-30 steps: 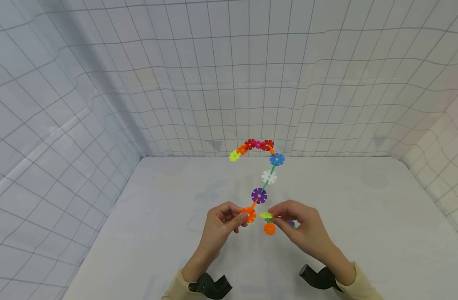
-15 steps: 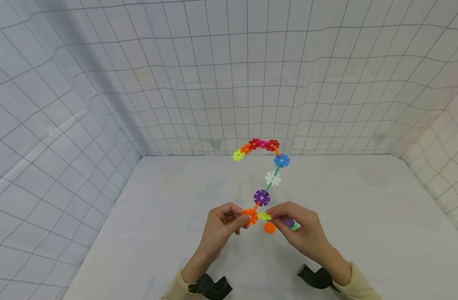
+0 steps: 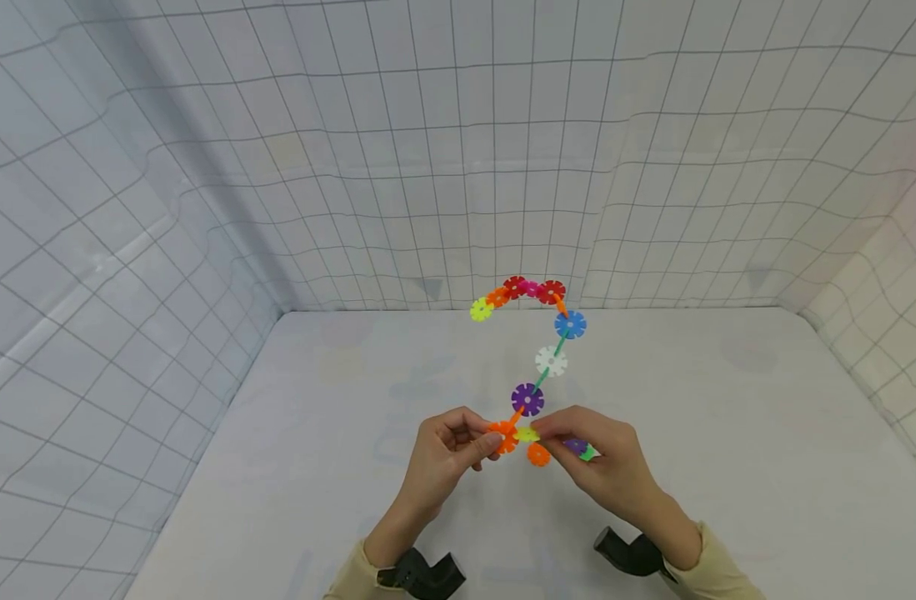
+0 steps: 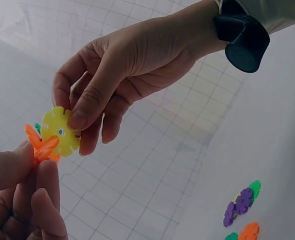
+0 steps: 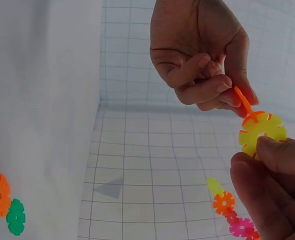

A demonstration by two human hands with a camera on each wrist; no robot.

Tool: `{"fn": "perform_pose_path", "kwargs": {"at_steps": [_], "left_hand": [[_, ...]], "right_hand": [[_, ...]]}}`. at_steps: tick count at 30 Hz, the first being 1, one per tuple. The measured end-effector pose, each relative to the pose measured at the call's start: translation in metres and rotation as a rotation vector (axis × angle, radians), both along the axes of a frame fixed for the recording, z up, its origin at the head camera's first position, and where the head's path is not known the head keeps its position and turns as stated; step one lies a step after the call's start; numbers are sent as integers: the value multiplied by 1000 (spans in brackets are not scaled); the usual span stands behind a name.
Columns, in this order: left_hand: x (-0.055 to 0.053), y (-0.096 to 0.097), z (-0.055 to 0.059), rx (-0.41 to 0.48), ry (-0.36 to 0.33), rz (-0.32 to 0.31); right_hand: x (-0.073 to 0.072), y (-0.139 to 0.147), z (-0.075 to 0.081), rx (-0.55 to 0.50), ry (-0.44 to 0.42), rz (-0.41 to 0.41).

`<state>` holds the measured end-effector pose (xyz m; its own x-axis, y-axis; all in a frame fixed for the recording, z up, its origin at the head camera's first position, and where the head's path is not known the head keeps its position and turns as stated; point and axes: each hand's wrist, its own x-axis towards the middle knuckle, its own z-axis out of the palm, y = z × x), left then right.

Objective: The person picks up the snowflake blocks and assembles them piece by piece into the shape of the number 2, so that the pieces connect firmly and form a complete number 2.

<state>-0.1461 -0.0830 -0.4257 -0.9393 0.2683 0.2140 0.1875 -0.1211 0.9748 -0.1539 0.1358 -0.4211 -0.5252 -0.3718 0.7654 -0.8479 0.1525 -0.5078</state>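
- Lower centre of the frame, my left hand (image 3: 448, 450) pinches the orange end disc (image 3: 510, 433) of the chain (image 3: 543, 361), probably steadying it.
- My right hand (image 3: 603, 446) pinches a yellow disc (image 3: 528, 434) crosswise against it, likely so they interlock.

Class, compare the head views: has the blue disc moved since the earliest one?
Yes. The blue disc has moved right and slightly down in the head view, judged against the far edge of the table.

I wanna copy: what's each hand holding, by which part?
The left hand pinches an orange disc by one side; the right hand pinches a yellow disc by one side too.
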Motion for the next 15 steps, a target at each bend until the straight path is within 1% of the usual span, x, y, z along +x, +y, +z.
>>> {"fn": "perform_pose_path", "kwargs": {"at_steps": [5, 9, 15], "left_hand": [[1, 0, 1, -7, -13, 0], [1, 0, 0, -5, -13, -6], [1, 0, -1, -7, -13, -5]], "right_hand": [[0, -1, 2, 3, 52, -1], [2, -2, 2, 20, 50, -1], [3, -3, 1, 46, 105, -23]]}}
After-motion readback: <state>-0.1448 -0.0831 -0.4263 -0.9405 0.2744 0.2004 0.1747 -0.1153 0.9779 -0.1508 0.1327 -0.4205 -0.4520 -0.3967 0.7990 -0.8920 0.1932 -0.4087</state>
